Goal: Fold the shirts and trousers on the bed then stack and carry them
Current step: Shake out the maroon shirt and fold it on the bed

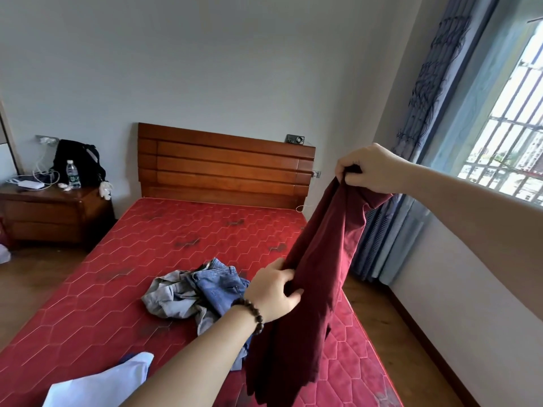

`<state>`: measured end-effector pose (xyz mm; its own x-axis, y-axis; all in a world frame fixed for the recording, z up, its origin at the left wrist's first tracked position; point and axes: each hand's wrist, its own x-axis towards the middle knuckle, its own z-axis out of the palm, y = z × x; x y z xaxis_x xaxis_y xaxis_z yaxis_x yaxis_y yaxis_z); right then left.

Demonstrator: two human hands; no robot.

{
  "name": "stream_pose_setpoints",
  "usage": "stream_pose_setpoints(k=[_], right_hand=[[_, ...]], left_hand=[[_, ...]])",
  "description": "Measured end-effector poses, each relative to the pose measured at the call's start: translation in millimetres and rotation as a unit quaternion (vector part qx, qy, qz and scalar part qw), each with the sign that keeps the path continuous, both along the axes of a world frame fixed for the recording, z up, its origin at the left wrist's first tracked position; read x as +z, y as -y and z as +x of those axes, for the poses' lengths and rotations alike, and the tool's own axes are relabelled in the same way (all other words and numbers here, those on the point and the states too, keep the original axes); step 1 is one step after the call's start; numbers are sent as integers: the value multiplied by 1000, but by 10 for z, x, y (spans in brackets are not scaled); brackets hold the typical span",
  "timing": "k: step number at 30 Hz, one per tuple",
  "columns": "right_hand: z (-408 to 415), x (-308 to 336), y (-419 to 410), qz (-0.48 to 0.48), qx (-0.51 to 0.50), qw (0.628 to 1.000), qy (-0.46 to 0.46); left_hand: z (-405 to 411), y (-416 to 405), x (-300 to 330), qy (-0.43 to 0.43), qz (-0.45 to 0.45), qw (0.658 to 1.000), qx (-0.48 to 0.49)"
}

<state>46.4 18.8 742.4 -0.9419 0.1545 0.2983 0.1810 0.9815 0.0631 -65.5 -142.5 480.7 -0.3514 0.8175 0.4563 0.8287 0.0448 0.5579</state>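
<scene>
The right hand point(370, 168), at the right of the frame, pinches the top edge of a maroon garment point(305, 289) between thumb and curled fingers, holding it up over the bed. Lower, near the centre, the left hand point(274, 292) grips a bunch of the same cloth partway down, fingers wrapped round a fold. The garment hangs limp in long creases to the lower middle of the frame; whether it is a shirt or trousers I cannot tell. It looks light and soft, with no stiffness, so it will sag wherever unsupported; holding it at two corners of one edge should let it fall flat. Left of it, blue jeans point(219, 286) and a grey garment point(170, 298) lie crumpled together on the red mattress point(88, 312). A white cloth point(117, 380) lies at the lower left.
</scene>
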Motion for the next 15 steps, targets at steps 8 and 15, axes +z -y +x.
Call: stream_pose_setpoints(k=[8, 15], right_hand=[[112, 110, 11, 10, -3, 1000, -15], [218, 164, 5, 10, -18, 999, -39]], left_hand=[[-181, 85, 0, -44, -67, 997, 8], [-389, 295, 142, 40, 28, 999, 25]])
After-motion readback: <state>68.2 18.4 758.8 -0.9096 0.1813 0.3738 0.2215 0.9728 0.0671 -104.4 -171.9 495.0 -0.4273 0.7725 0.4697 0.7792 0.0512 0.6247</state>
